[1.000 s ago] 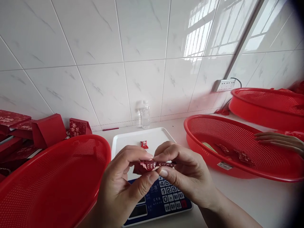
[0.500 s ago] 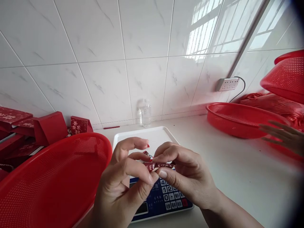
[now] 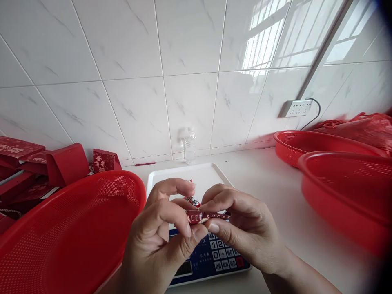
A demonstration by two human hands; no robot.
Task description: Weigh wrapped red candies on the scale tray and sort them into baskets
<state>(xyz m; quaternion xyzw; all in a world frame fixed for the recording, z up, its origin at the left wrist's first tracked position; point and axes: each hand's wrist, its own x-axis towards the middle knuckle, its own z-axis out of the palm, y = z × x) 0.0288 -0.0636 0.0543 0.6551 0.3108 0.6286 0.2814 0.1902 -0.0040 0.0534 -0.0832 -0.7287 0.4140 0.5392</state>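
My left hand (image 3: pixel 157 239) and my right hand (image 3: pixel 246 230) meet over a digital scale. Between their thumbs and fingertips they pinch a small candy in a dark red wrapper (image 3: pixel 195 217) with pale capital letters on it. Fingertips cover part of the wrapper. Just behind it a red and white wrapped candy (image 3: pixel 192 201) shows, partly hidden by my fingers. Below my hands the scale (image 3: pixel 202 267) has a blue keypad panel and a white weighing tray (image 3: pixel 211 173).
A large red basket (image 3: pixel 131 183) stands on the left, with red boxes (image 3: pixel 67 163) behind it. Near the wall is a clear bottle (image 3: pixel 190 149). On the right are two red baskets (image 3: pixel 309 179), a red plastic bag (image 3: pixel 361 130) and a power strip (image 3: pixel 297 108).
At right, another person's hand has left the view. The raised red basket is gone from there, and a red basket now sits nearer on the counter. My hands keep their pinch, barely shifted.
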